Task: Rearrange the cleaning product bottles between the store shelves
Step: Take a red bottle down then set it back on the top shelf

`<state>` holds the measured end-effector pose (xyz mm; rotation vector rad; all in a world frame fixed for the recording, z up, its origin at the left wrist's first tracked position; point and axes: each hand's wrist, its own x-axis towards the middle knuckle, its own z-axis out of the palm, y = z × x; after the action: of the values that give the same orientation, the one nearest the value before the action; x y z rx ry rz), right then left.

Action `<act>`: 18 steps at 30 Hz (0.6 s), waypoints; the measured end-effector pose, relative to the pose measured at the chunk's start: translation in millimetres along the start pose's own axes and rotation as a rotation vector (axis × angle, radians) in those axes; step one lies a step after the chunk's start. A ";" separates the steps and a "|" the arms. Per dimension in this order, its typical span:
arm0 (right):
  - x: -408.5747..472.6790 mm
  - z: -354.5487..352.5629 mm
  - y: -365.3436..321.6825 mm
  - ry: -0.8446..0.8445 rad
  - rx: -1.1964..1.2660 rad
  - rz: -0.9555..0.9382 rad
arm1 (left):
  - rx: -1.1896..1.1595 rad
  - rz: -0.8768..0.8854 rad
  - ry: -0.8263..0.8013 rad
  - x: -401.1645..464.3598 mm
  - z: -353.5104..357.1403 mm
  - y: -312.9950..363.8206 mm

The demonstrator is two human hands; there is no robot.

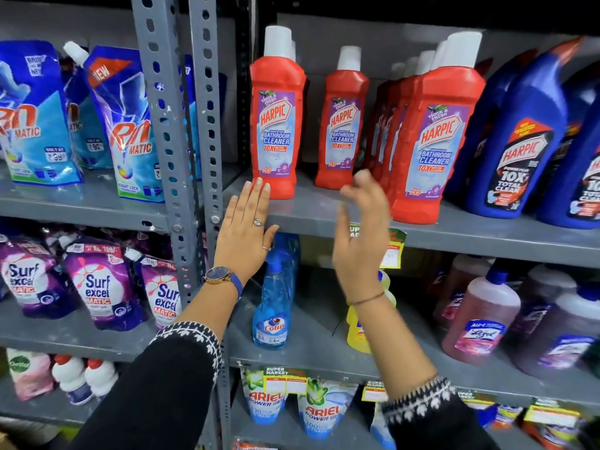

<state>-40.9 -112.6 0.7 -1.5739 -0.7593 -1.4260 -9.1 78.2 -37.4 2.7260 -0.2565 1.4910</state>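
Red Harpic bathroom cleaner bottles with white caps stand on the upper grey shelf (pixel 324 209): one at the left front (pixel 276 125), one further back (pixel 344 125), and a row at the right (pixel 435 141). My left hand (pixel 246 228) is flat and open, its fingertips at the base of the left red bottle. My right hand (pixel 360 235) is open and blurred, in front of the shelf edge between the middle bottle and the right row. Neither hand holds anything.
Blue Harpic bottles (pixel 519 141) stand at the far right. Below are a blue Colin spray (pixel 272 306), a yellow bottle (pixel 357 332) and pink Lizol bottles (pixel 480 319). A perforated grey upright (pixel 175 125) separates the left shelves of Rin (pixel 130 131) and Surf Excel pouches (pixel 97 287).
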 end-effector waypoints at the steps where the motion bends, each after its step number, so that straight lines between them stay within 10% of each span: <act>1: 20.6 -5.7 8.8 0.065 -0.039 0.048 | 0.008 0.000 -0.004 -0.2 -0.5 0.5; 9: 99.0 -44.9 74.0 0.236 -0.227 0.477 | 0.023 -0.005 -0.004 -0.4 -0.3 2.2; 13: 109.6 -62.6 98.9 0.093 0.126 0.847 | 0.033 0.000 -0.005 0.4 -0.5 1.7; 18: 116.9 -70.3 103.1 0.036 0.162 0.779 | 0.029 -0.004 0.003 -0.1 0.0 2.0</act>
<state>35.8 -233.6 94.1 -1.4734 -0.1779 -0.7920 -9.5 76.3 -37.5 2.7443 -0.2314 1.5102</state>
